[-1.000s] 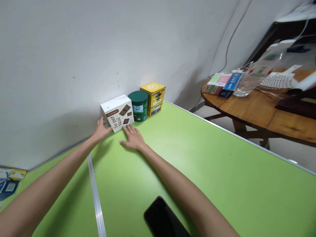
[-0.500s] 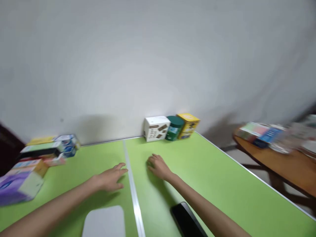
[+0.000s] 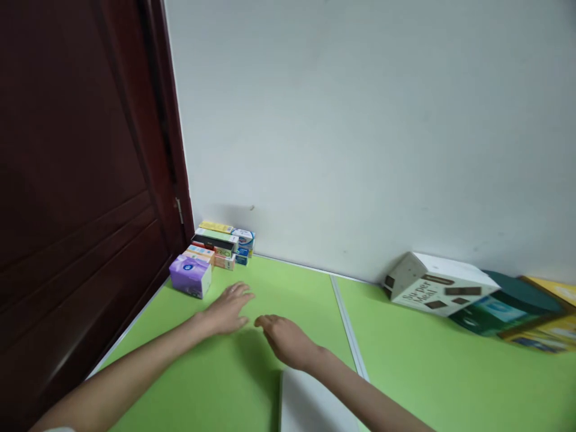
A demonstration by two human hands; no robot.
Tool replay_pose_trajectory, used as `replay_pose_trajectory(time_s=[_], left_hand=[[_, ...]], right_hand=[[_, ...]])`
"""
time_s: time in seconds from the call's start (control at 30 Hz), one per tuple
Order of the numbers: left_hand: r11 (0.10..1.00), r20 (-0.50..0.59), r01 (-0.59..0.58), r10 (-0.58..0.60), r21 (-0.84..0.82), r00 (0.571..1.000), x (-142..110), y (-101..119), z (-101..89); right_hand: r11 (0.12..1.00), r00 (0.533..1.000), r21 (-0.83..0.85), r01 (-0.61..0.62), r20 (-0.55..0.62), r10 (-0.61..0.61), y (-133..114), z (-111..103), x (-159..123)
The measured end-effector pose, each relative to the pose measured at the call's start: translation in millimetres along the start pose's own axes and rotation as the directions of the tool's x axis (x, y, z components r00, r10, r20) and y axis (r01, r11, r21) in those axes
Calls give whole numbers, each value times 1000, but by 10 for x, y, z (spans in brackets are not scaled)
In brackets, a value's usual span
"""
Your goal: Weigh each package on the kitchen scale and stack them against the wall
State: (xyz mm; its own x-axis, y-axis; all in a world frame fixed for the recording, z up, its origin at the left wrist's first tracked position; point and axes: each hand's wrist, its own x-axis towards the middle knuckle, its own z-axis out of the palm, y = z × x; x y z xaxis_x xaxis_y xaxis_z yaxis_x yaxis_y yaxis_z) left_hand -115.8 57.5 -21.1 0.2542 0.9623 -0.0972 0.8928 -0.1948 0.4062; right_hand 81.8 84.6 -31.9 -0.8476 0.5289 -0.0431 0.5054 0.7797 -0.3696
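Note:
My left hand (image 3: 228,309) hovers over the green table with its fingers spread and nothing in them. Closest to it is a purple box (image 3: 191,276) at the front of a group of small cartons. My right hand (image 3: 288,341) is also above the table, empty, fingers loosely curved toward the left hand and not touching it. Below the right wrist lies a flat white object with rounded corners (image 3: 306,402), partly covered by my forearm. Behind the purple box stand a black and green carton (image 3: 215,242), a blue and white box (image 3: 244,237) and several others.
Against the wall at right stands a white "Super Meal" box (image 3: 443,285), beside a green canister (image 3: 504,306) and a yellow box (image 3: 546,327), both blurred. A metal seam (image 3: 346,321) crosses the green table (image 3: 396,360). A dark red door (image 3: 81,180) borders the left side.
My hands have left the white "Super Meal" box, which now stands against the wall. Both hands have moved left toward the small cartons, and the view has turned left with them.

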Motion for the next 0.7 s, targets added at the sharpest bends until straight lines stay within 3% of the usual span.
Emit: replay_pose_trajectory(time_s=[0.07,0.17,0.3,0.5,0.7], left_hand=[[980,-105,154,-140,130,984,-57,-302,-149],[896,-212,368,-320,247,923,-143,-789,-338],[864,-201,416,-370,283,907,-237,-1158,-361],[881,-273,379,-305,282,912,-332,-1076,-252],[885,-269,323,-239,334,933,-508,-902,-339]], right_hand=[[998,999,34,46,12,-47,-173,34,190],[995,996,58,85,30,-87,-351,76,306],[992,991,73,105,80,-111,-436,155,227],[995,988,80,65,137,-75,-482,231,-17],[997,983,25,71,171,-74,-791,182,-169]])
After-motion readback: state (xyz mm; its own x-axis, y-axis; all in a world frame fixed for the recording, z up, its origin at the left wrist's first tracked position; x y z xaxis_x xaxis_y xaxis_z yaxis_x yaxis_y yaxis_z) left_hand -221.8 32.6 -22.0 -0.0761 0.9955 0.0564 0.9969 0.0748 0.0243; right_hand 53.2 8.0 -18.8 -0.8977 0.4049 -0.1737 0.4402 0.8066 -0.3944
